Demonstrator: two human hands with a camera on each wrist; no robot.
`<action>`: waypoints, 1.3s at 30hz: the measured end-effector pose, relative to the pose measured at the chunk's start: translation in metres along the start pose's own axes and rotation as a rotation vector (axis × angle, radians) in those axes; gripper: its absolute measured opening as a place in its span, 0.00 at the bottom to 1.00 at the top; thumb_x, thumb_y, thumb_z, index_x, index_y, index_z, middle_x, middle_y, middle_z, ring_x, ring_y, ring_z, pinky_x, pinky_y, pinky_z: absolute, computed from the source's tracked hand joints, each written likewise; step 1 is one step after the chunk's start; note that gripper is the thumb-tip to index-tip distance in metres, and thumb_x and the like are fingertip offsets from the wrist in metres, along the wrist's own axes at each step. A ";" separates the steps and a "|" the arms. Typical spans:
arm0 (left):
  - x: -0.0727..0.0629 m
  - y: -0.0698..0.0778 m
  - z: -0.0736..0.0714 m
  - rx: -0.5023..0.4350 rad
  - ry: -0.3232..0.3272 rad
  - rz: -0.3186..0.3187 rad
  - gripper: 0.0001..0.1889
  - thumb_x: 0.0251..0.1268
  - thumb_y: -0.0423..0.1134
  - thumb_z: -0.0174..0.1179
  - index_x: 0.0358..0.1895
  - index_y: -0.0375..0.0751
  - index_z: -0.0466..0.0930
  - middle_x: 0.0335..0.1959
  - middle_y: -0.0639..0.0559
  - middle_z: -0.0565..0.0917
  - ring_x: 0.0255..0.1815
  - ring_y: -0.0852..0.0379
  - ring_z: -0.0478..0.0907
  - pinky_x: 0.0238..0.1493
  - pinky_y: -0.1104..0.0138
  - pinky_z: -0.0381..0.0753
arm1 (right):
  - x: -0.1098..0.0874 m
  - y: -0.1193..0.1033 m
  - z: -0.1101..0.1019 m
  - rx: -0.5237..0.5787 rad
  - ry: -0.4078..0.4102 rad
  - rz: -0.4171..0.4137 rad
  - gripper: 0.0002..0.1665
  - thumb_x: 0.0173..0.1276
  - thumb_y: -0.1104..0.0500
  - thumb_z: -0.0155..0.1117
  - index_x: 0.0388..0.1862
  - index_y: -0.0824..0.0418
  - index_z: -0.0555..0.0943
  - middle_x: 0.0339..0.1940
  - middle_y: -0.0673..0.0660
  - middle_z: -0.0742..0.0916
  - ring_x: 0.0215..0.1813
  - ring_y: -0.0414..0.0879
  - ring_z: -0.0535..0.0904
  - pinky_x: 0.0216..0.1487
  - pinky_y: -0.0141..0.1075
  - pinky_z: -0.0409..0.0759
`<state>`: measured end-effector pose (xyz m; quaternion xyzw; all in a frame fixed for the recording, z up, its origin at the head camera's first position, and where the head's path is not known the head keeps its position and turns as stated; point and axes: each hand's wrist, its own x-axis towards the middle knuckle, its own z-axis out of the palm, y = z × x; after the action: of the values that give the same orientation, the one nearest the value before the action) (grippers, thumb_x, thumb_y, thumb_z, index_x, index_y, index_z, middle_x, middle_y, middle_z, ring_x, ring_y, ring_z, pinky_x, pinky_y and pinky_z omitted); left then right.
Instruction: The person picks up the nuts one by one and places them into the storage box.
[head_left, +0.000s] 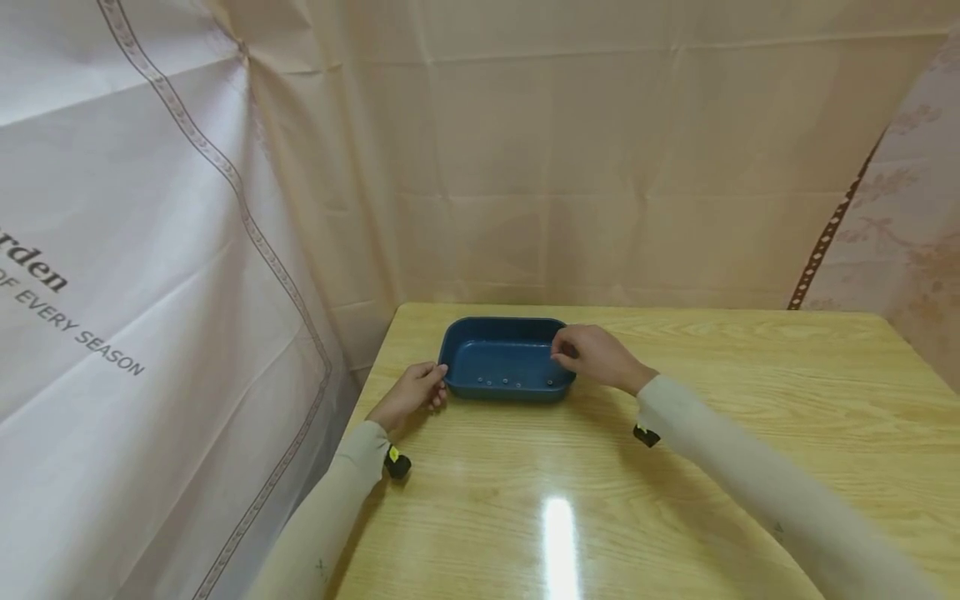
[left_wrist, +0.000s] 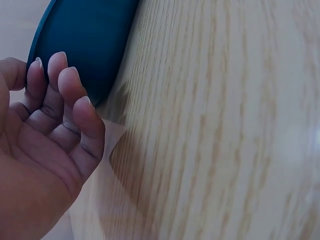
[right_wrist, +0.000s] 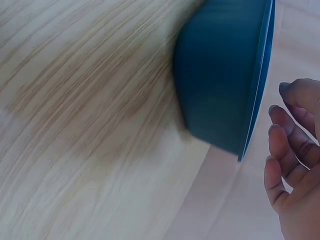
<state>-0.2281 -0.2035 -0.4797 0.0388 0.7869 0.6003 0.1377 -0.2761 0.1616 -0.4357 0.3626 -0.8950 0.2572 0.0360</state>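
A dark blue rectangular tray (head_left: 502, 394) stands on the wooden table, its far wall and floor visible in the head view. Several tiny ring-like metal pieces (head_left: 505, 381) lie inside along its near side. At the tray's left end, my left hand (head_left: 414, 392) pinches the rim between thumb and fingers; the left wrist view shows the other fingers (left_wrist: 85, 122) curled beside the outer wall. My right hand (head_left: 600, 358) is over the tray's right end, thumb and fingers bent toward each other. I cannot tell whether something tiny is between its fingertips.
The light wood table (head_left: 480, 500) reaches toward me and to the right. Close behind its far edge hangs a beige cloth (head_left: 525, 183). A white printed cloth (head_left: 150, 250) hangs along the left side. Each wrist carries a small black camera (head_left: 398, 463).
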 end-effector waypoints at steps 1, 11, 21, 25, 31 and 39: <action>0.000 0.000 0.000 -0.002 -0.001 -0.001 0.19 0.85 0.48 0.48 0.36 0.36 0.73 0.31 0.44 0.80 0.27 0.55 0.73 0.29 0.66 0.75 | -0.002 0.003 -0.001 -0.004 0.004 0.004 0.04 0.72 0.60 0.71 0.41 0.60 0.86 0.31 0.45 0.84 0.31 0.39 0.77 0.35 0.39 0.78; 0.002 -0.002 -0.001 -0.019 -0.015 -0.003 0.19 0.85 0.48 0.48 0.39 0.34 0.73 0.31 0.46 0.79 0.27 0.56 0.73 0.28 0.68 0.75 | -0.028 0.025 -0.013 -0.039 0.012 0.052 0.03 0.73 0.59 0.70 0.39 0.57 0.86 0.31 0.45 0.84 0.33 0.41 0.77 0.35 0.40 0.78; 0.003 -0.004 -0.002 -0.014 -0.010 -0.002 0.19 0.85 0.48 0.49 0.38 0.34 0.74 0.30 0.47 0.80 0.27 0.56 0.73 0.28 0.67 0.75 | -0.053 0.043 -0.023 -0.075 0.010 0.102 0.03 0.72 0.60 0.70 0.36 0.56 0.85 0.28 0.45 0.83 0.31 0.40 0.76 0.35 0.39 0.77; 0.003 -0.004 -0.002 -0.005 -0.013 -0.009 0.20 0.85 0.49 0.49 0.38 0.35 0.75 0.30 0.47 0.80 0.27 0.56 0.74 0.29 0.67 0.76 | -0.065 0.049 -0.024 -0.097 0.014 0.120 0.03 0.71 0.61 0.71 0.36 0.56 0.85 0.28 0.45 0.83 0.31 0.40 0.76 0.34 0.39 0.77; 0.003 -0.005 -0.002 -0.020 -0.011 -0.017 0.19 0.85 0.48 0.49 0.39 0.35 0.75 0.31 0.47 0.80 0.27 0.56 0.74 0.29 0.67 0.76 | -0.080 0.057 -0.028 -0.111 0.030 0.130 0.03 0.70 0.60 0.72 0.37 0.57 0.85 0.28 0.46 0.83 0.30 0.40 0.76 0.34 0.40 0.76; 0.004 -0.005 0.000 -0.021 0.006 -0.018 0.18 0.85 0.47 0.49 0.38 0.36 0.75 0.30 0.48 0.79 0.26 0.56 0.74 0.29 0.67 0.76 | -0.098 0.070 -0.033 -0.111 0.006 0.172 0.03 0.71 0.60 0.71 0.40 0.59 0.85 0.30 0.48 0.84 0.30 0.40 0.76 0.33 0.40 0.77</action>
<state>-0.2310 -0.2039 -0.4847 0.0285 0.7813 0.6074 0.1411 -0.2549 0.2821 -0.4627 0.2811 -0.9357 0.2102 0.0364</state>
